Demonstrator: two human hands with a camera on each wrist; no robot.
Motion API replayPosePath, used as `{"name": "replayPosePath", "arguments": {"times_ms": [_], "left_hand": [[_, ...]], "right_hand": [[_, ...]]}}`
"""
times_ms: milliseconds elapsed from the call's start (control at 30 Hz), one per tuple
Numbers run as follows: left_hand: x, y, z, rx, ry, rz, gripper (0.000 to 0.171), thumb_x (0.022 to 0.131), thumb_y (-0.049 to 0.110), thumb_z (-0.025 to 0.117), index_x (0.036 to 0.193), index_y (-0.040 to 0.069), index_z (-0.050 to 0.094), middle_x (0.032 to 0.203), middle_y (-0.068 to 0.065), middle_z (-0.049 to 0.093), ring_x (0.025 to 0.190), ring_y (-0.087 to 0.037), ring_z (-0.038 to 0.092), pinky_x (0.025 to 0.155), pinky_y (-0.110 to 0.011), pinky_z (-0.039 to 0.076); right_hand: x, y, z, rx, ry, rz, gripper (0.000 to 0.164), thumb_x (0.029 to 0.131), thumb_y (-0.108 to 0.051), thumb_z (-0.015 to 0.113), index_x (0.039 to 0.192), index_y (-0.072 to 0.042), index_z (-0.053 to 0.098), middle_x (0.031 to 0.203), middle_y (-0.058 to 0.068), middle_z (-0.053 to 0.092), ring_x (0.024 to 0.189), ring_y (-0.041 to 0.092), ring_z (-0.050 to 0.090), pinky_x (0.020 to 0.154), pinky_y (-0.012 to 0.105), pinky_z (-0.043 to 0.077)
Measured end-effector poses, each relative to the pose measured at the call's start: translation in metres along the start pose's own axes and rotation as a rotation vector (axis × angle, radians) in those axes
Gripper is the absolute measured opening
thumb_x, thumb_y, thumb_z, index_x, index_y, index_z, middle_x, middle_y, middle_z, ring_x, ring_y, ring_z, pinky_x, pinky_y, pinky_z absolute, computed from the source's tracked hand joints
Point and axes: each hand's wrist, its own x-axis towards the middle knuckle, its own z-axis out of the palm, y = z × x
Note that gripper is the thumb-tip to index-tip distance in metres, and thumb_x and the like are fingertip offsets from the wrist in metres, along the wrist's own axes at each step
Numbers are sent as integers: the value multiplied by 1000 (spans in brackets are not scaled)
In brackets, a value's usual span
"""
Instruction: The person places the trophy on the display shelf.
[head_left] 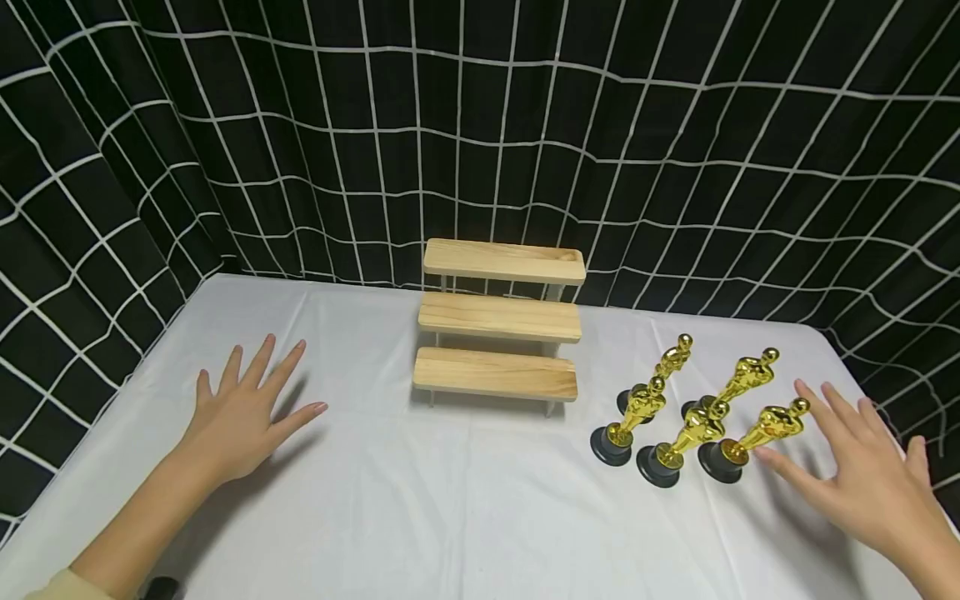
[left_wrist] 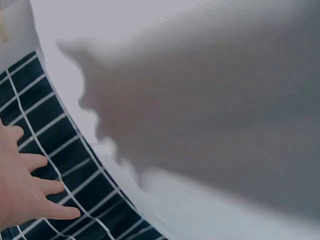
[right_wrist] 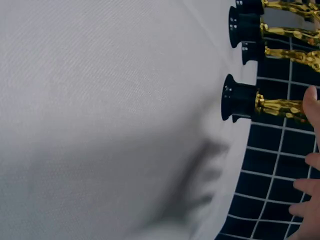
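Observation:
My left hand (head_left: 242, 423) hovers over the left part of the white cloth, fingers spread and holding nothing; its shadow falls on the cloth below. In the left wrist view the same hand (left_wrist: 30, 185) shows at the left edge. On the right, my right hand (head_left: 862, 467) is spread too, its thumb tip close beside the nearest golden trophy figurine (head_left: 772, 423). The right wrist view has that thumb (right_wrist: 311, 102) overlapping the figurine's golden body (right_wrist: 280, 107). Several such figurines stand upright in a cluster on round black bases (head_left: 611, 446).
A three-step wooden display stand (head_left: 495, 372) stands at the middle back of the table, left of the figurines. White cloth (head_left: 420, 517) covers the table. Black curtains with a white grid (head_left: 480, 125) hang behind and along both sides.

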Motion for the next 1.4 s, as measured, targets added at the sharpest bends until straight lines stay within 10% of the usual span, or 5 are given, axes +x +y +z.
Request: {"name": "replayPosePath", "arguments": {"times_ms": [233,633,833,1067,1400], "left_hand": [[12,18,1,-44,-16,28,87,94,78,36,162,30,14,166,-19,13,145,-58,11,108,-87,7],[26,45,6,-149,-42,85,87,96,76,33,163,25,11,166,-17,16,145,-54,18,116,-76,17],[31,55,12,-301,-39,135,84,100,67,38,162,18,11,166,-17,16,148,-45,20,122,-65,23],[38,69,18,-452,-37,145,81,103,59,40,162,12,10,165,-16,18,151,-37,19,124,-60,22],[48,86,22,-706,-25,102,73,106,41,49,160,6,17,157,-23,35,143,-38,37,121,-55,34]], "right_hand": [[2,-2,-2,106,55,-29,95,87,-51,74,159,-13,26,147,37,38,133,63,30,108,84,-10],[3,-14,-8,217,122,15,70,92,-37,74,147,-3,47,126,39,57,111,58,52,87,74,43],[2,-17,-10,303,220,-16,55,88,-29,79,134,-5,61,109,29,69,91,-30,41,80,-6,42],[2,-23,-8,480,273,-41,45,86,-11,80,127,0,65,94,-49,50,82,-30,50,68,-6,46],[1,-30,-4,557,306,-34,41,87,-1,77,124,7,64,93,-46,54,83,-25,55,70,-5,48]]}}
